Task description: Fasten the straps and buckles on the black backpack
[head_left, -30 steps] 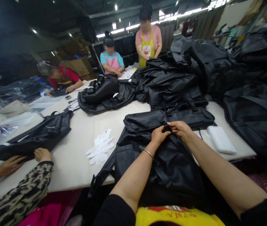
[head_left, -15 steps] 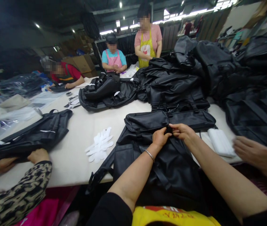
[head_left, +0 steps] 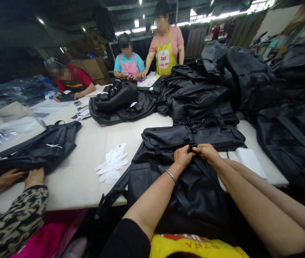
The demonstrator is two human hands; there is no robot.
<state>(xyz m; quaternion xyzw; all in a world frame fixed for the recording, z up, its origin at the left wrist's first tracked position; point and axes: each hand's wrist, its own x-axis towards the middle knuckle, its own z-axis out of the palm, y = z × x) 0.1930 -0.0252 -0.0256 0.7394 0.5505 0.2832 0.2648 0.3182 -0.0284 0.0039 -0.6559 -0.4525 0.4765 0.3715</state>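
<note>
The left hand (head_left: 183, 157) and right hand (head_left: 207, 152) sit close together, each grip clamped on the top of a black backpack (head_left: 195, 204) — it hangs over the worktop's (head_left: 74, 186) near edge.

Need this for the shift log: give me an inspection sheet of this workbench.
Surface: white table, with bags and cut pieces lying on it.
Things: black bag under both hands; white cut-out pieces to its left; white pad to its right.
Clutter: heaped black bags beyond; plastic sheeting far left.
Hands: left hand and right hand pinch the bag's upper part, close together.
Cables: nothing seen.
Surroundings: co-workers around the table, one in a yellow apron; cardboard boxes behind.
</note>
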